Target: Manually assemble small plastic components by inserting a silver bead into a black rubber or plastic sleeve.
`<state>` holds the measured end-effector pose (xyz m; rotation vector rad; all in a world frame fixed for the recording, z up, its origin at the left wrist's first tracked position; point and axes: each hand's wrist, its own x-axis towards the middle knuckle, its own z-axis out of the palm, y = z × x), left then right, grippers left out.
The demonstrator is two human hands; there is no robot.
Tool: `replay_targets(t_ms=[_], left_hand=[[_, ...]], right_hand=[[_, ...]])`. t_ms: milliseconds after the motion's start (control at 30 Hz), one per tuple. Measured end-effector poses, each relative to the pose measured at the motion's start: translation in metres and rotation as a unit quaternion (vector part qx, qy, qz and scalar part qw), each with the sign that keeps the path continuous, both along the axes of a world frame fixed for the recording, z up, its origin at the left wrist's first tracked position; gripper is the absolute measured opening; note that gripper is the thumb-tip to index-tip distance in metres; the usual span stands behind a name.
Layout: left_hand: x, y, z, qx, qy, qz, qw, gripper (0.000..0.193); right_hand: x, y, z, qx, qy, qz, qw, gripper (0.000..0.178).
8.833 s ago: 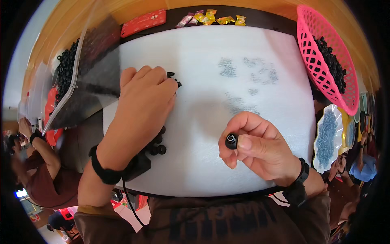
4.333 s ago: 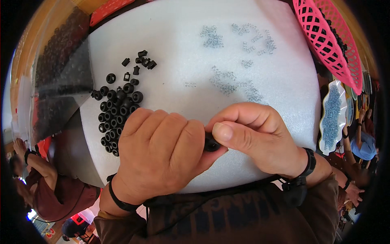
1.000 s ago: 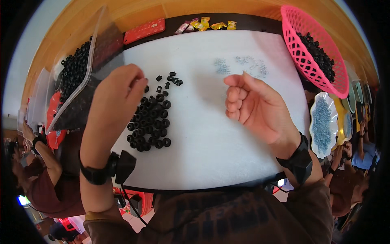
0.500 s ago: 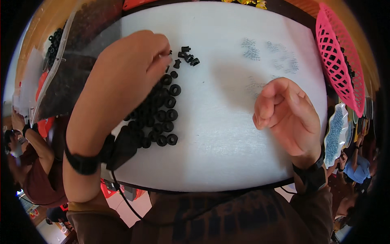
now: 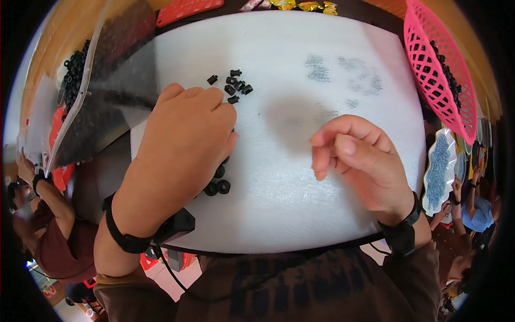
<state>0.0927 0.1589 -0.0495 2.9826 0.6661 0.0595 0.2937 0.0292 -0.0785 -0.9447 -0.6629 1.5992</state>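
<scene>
My left hand [image 5: 188,145] is palm down over a batch of black ring-shaped parts [image 5: 223,187], covering most of them. Its fingertips are hidden beneath it, so I cannot see whether anything is in them. Just beyond its knuckles lies a small group of black stepped plastic pieces [image 5: 239,85]. Over the right half of the white foam-like sheet [image 5: 279,214], my right hand [image 5: 359,161] hangs with loosely curved fingers and the thumb apart. Nothing shows in it. Past it lie clusters of tiny metal springs [image 5: 365,78].
At the right edge are a pink mesh basket [image 5: 437,80] holding black parts and a wavy white dish [image 5: 439,172] of tiny bluish metal pieces. A clear plastic bag [image 5: 102,86] of black parts stands left. Wrapped sweets [image 5: 308,6] lie behind the sheet. Other people sit on both sides.
My left hand has come nearer and down from the small black pieces onto the rings. One more small piece shows apart from the group. My right hand has shifted slightly left.
</scene>
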Motion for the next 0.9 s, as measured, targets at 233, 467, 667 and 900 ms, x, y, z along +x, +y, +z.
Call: replay_targets(t_ms=[233,467,667,900], left_hand=[[0.011,-0.042,0.018,-0.123,-0.206,0.027,0.970,0.028],[0.028,-0.074,0.009,-0.144,-0.299,0.028,0.943,0.030],[0.037,-0.077,0.008,-0.263,-0.349,0.022,0.899,0.028],[0.043,-0.079,0.010,-0.207,-0.335,-0.004,0.919,0.025]], right_hand=[[-0.006,-0.009,0.011,-0.037,0.008,0.020,0.999,0.031],[-0.002,-0.023,0.016,-0.002,0.047,0.014,0.999,0.021],[0.013,-0.030,0.010,-0.011,0.155,0.018,0.988,0.021],[0.018,-0.038,0.013,0.022,0.077,0.029,0.996,0.022]])
